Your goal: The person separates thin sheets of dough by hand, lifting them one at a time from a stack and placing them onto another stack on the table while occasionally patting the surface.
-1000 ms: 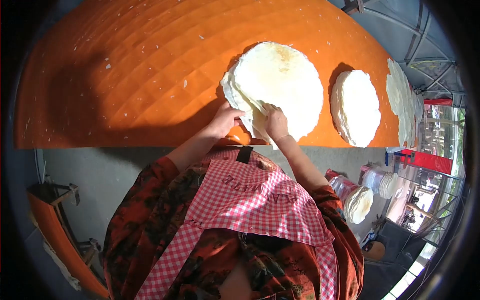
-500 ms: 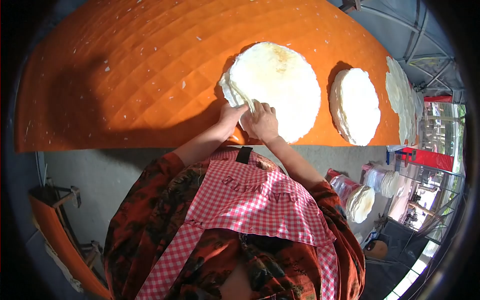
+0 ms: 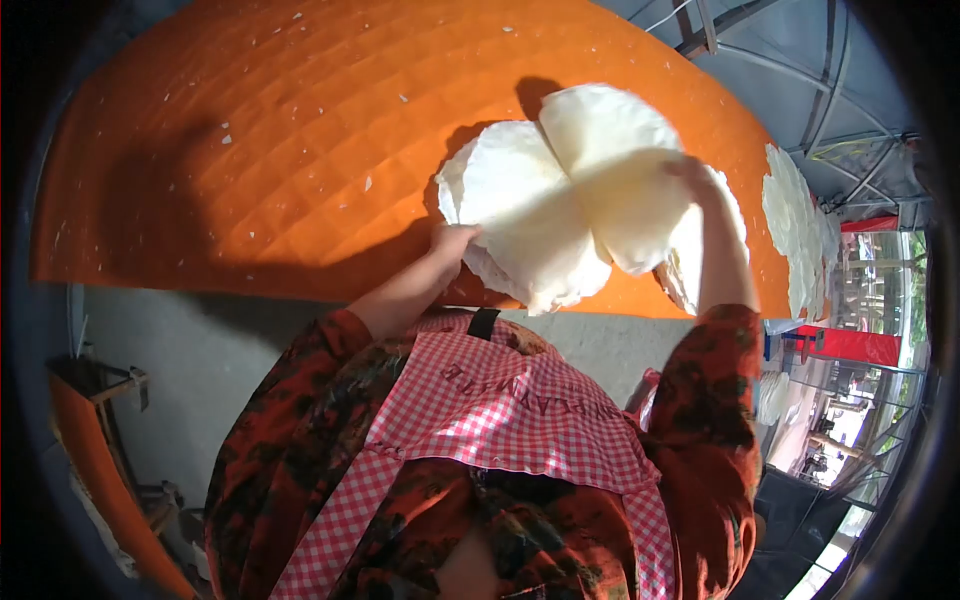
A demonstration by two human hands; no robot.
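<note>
A stack of thin white round sheets (image 3: 515,215) lies on the orange mat (image 3: 300,130). My left hand (image 3: 452,245) rests on the stack's near left edge, fingers pressing it down. Up and to the right, my right hand (image 3: 700,180) grips one white round sheet (image 3: 615,170), lifted off the stack and held in the air. That sheet partly hides a second white stack (image 3: 690,265) on the mat to the right.
A third row of white sheets (image 3: 795,225) lies at the mat's far right. White crumbs dot the orange mat. A concrete floor strip (image 3: 200,340) runs below the mat's near edge. Red frames and metal bars stand at right.
My right hand has peeled one sheet from the stack's near edge and swung it up and to the right. My left hand stayed at the stack's near left edge.
</note>
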